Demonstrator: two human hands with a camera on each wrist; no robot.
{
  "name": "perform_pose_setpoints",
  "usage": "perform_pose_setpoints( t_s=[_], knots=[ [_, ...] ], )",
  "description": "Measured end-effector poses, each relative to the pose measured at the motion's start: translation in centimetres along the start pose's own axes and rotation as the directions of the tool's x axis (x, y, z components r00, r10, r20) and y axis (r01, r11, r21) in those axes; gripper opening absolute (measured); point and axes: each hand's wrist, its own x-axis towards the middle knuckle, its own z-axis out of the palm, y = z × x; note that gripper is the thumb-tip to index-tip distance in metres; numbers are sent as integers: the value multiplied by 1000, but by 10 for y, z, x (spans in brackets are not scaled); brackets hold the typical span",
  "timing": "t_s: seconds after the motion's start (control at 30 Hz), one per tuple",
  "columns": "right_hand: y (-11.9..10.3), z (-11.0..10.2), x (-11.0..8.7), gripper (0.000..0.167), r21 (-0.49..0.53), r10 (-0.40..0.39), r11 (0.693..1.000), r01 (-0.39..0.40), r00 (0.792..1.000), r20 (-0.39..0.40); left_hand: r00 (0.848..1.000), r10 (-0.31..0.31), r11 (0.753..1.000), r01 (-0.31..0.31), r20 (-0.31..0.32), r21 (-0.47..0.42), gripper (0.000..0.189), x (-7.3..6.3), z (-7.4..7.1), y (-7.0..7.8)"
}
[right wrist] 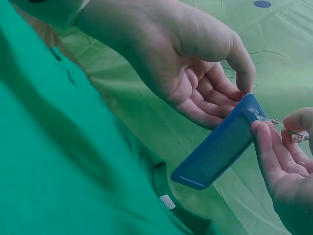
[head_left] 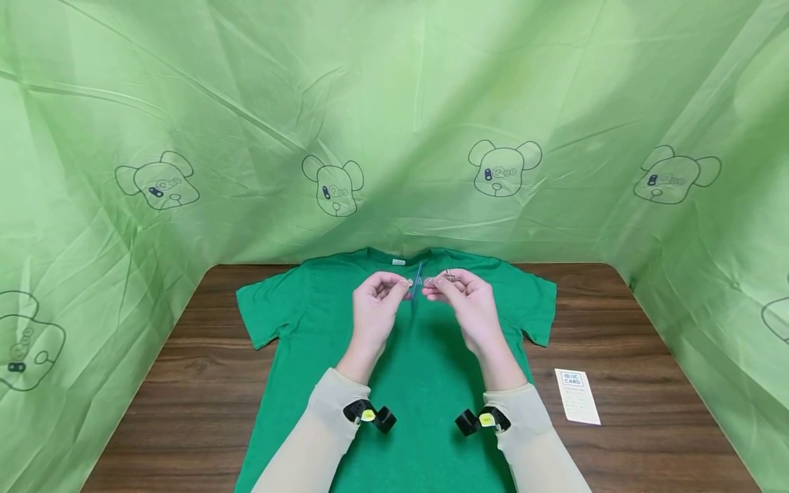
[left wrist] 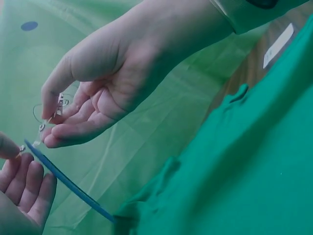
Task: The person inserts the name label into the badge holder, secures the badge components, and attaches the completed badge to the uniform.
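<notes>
A blue card holder [right wrist: 215, 152] hangs between my hands above the green T-shirt [head_left: 394, 383], tilted and edge-on in the head view. A clear strap [right wrist: 261, 117] with metal snaps passes through its top slot. My left hand [head_left: 376, 305] pinches one strap end between thumb and fingers, with a snap showing at the fingertips. My right hand [head_left: 471, 305] pinches the other end, where a small metal clip [right wrist: 297, 137] is attached. The two snap parts are apart in the head view. Part of the strap is hidden behind the fingers.
The T-shirt lies spread on a dark wooden table [head_left: 191, 383], its collar toward the back. A white printed card [head_left: 577, 397] lies on the table to the right of it. A green curtain [head_left: 407, 123] with bear drawings surrounds the table at the back and sides.
</notes>
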Motion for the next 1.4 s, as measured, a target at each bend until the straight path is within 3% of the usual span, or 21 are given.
perform_pose_setpoints(
  t_s=[0.23, 0.37, 0.47, 0.6, 0.67, 0.77, 0.97, 1.13, 1.4],
  knots=[
    [-3, 1, -1, 21, 11, -32, 999, 32, 999, 10, 995, 12, 1000, -9, 97, -29, 2, 2, -6, 0],
    [-5, 2, -1, 22, 11, -36, 999, 36, 999, 10, 984, 47, 999, -49, 173, 8, 15, 3, -11, -1],
    [-7, 2, -2, 22, 8, -34, 999, 34, 999, 10, 962, 97, 990, -120, 254, 76, 26, 5, -16, -2],
    [-9, 3, -2, 23, 8, -33, 999, 33, 999, 7, 914, 158, 970, -214, 373, 115, 44, 9, -22, -5],
    [-10, 3, -3, 24, 11, -35, 999, 34, 999, 6, 893, 169, 966, -234, 418, 111, 52, 10, -25, -6],
    [-11, 3, -3, 24, 8, -34, 999, 34, 999, 6, 874, 165, 963, -243, 457, 116, 60, 12, -27, -6],
    [-13, 3, -4, 23, 1, -30, 1000, 30, 1000, 7, 863, 127, 954, -241, 489, 177, 73, 13, -27, -10],
    [-13, 3, -3, 24, 4, -46, 999, 46, 999, 9, 858, 129, 946, -257, 498, 198, 77, 13, -27, -15],
    [-13, 1, -3, 29, -21, -52, 998, 52, 999, 10, 860, 122, 933, -269, 496, 238, 77, 12, -27, -17]
  ],
)
